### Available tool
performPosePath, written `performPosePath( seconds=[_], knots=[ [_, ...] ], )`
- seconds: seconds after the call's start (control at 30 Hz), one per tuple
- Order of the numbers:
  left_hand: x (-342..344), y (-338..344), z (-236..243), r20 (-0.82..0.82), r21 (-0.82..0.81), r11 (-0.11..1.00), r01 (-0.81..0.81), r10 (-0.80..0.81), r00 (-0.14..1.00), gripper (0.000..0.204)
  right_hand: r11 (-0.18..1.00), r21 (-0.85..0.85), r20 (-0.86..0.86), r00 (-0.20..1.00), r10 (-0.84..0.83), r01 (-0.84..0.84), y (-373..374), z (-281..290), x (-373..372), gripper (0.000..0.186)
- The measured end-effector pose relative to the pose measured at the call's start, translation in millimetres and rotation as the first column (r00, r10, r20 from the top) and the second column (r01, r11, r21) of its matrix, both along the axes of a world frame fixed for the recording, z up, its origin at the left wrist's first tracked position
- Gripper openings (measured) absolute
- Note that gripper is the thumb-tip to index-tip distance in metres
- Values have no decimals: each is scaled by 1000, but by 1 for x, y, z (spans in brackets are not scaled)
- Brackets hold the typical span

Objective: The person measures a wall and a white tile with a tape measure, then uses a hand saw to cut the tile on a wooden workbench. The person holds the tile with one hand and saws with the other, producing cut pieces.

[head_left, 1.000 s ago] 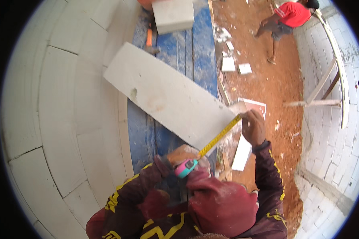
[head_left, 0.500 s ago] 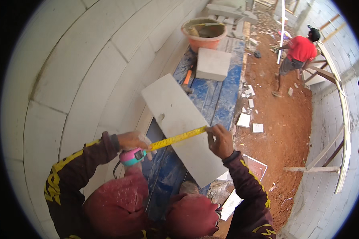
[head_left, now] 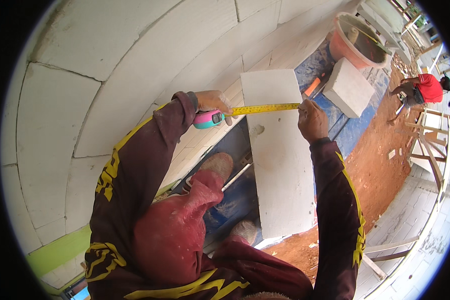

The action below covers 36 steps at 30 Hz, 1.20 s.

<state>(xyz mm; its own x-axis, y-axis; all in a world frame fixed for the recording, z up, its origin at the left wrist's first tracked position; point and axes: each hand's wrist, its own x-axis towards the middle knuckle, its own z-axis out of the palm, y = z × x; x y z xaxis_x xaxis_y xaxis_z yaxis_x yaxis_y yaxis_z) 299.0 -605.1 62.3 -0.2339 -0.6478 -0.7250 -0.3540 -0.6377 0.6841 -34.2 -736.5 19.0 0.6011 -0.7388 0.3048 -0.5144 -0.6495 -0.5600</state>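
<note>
A tape measure (head_left: pixel 208 119) with a pink and teal case is gripped in my left hand (head_left: pixel 213 103), beside the block wall. Its yellow blade (head_left: pixel 266 108) runs out to the right across the upper part of a long white block (head_left: pixel 281 165). At the block's right edge, my right hand (head_left: pixel 312 121) pinches the blade's end. The block has a small chipped hollow in its face and lies on blue planks (head_left: pixel 225 205), where my shoes also rest.
Beyond the long block are a smaller white block (head_left: pixel 349 87), an orange-handled tool (head_left: pixel 313 86) and an orange tub (head_left: pixel 343 41) of grey mortar. A person in a red shirt (head_left: pixel 429 88) bends over the dirt floor (head_left: pixel 367 172) at right, near a wooden frame (head_left: pixel 430 150).
My view has turned and shifted. Both hands and the stretched blade have moved toward the block's far end. The person in red has gone from standing to bending over.
</note>
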Motion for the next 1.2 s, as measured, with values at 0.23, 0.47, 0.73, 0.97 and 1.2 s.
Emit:
performPosePath(
  seconds=[0.23, 0.47, 0.73, 0.97, 1.2],
  knots=[
    [43, -40, -28, -2, -36, 999, -41, 41, 999, 38, 995, 40, 8, 995, -95, 95, -53, -30, 67, 6],
    [65, -57, -56, 47, -137, 989, 47, -40, 998, 37, 993, 51, 31, 993, -112, 111, -68, -55, 85, 10],
    [73, -83, -82, -32, -236, 968, 83, -94, 995, 40, 986, -11, 103, 981, -165, 167, -85, -64, 85, 10],
    [75, -93, -75, -17, -137, 988, 70, -73, 997, 40, 980, 71, 38, 982, -187, 184, -88, -63, 86, 13],
    [76, -99, -83, 29, -82, 991, 109, -107, 994, 36, 981, -5, 40, 980, -193, 193, -87, -63, 90, 12]
  ],
)
